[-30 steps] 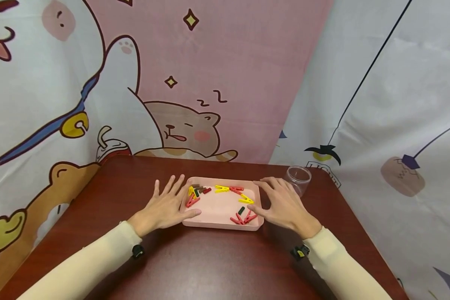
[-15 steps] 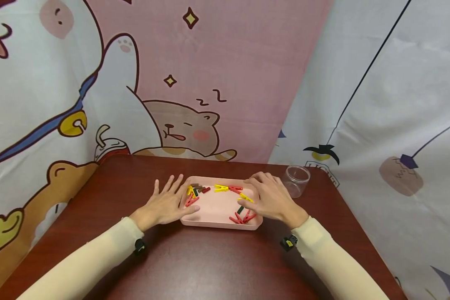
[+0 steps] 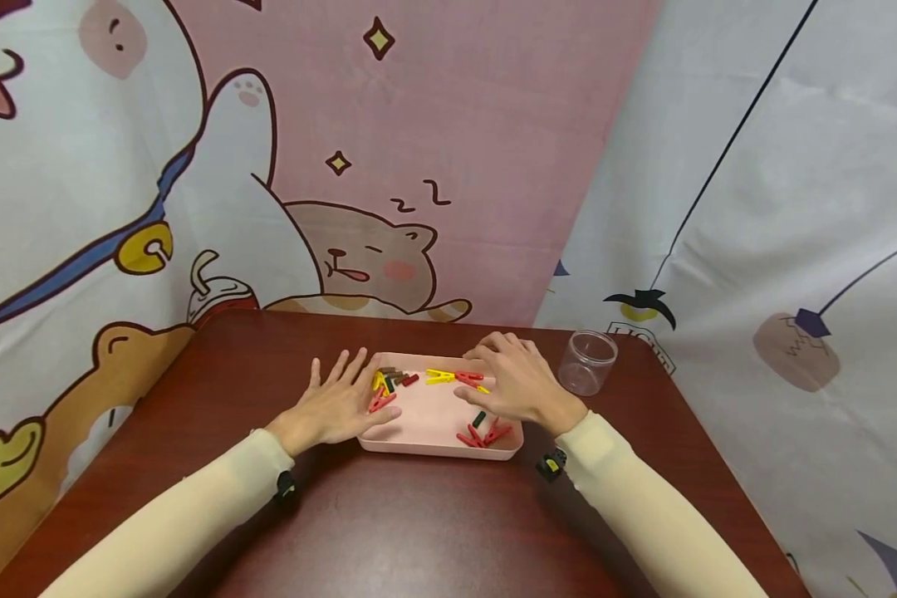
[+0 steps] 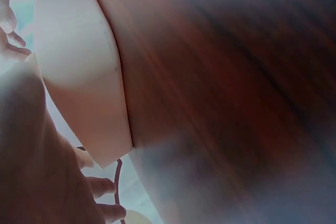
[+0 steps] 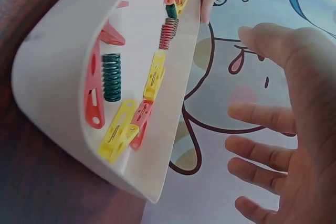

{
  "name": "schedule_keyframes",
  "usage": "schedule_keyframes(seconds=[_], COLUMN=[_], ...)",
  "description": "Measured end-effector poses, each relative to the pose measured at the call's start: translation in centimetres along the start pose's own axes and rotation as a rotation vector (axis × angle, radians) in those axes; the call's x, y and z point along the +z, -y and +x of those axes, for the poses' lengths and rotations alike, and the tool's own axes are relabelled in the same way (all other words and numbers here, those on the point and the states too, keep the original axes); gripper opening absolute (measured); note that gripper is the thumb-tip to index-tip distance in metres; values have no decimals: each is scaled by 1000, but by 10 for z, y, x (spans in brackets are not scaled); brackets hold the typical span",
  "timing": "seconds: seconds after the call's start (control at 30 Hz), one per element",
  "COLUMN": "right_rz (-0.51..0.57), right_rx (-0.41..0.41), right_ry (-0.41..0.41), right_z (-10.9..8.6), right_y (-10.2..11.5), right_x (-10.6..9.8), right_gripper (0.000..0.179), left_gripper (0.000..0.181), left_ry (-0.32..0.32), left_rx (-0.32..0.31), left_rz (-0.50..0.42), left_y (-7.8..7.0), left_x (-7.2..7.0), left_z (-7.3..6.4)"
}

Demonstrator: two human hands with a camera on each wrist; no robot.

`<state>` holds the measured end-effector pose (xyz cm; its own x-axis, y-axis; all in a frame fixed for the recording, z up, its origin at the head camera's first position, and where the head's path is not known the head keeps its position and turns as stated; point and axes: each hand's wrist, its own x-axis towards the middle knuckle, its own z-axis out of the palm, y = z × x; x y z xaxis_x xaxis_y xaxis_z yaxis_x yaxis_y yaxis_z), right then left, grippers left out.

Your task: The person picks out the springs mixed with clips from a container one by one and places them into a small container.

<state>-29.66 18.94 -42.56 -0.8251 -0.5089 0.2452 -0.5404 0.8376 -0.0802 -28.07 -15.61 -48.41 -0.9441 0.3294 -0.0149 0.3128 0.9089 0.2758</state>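
Note:
A shallow pink tray [image 3: 426,419] lies on the table with clothespins and coil springs in it. My left hand [image 3: 327,413] spreads its fingers over the tray's left edge, near a red clothespin [image 3: 381,402], a yellow one and several small springs [image 3: 394,378]. Over the right part hovers my right hand [image 3: 519,382], fingers parted, holding nothing; it partly hides a yellow clothespin [image 5: 118,132]. Below it are a dark green spring [image 5: 112,77] and red clothespins [image 3: 484,434]. At the far side a yellow clothespin [image 3: 440,376] touches a red clothespin [image 3: 468,378].
A clear round jar [image 3: 587,365] stands behind and right of the tray. The dark red-brown table [image 3: 389,523] reaches back to cartoon-printed cloths [image 3: 493,166] that hang behind and to the right.
My right hand has moved left, from the tray's right edge to above its right part, uncovering more of the jar. The left hand has stayed nearly still.

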Motion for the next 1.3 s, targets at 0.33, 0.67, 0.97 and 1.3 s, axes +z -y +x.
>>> schedule_keyframes(seconds=[0.33,0.67,0.97,1.3], right_rz=[29,105,98,182], right_rx=[-38,-297,-456,-548], right_ry=[45,219,453,563], right_z=[19,31,35,36], right_y=[1,4,11,22], right_x=[10,12,17,19], right_gripper=[61,46,50,45], left_gripper=[120,120,122,122], left_ry=[34,49,41,35], left_rx=[-17,-22,-18,-21], left_rz=[-6,11,14,13], left_y=[-1,-1,0,0], left_x=[3,3,4,5], left_z=[8,9,11,11])
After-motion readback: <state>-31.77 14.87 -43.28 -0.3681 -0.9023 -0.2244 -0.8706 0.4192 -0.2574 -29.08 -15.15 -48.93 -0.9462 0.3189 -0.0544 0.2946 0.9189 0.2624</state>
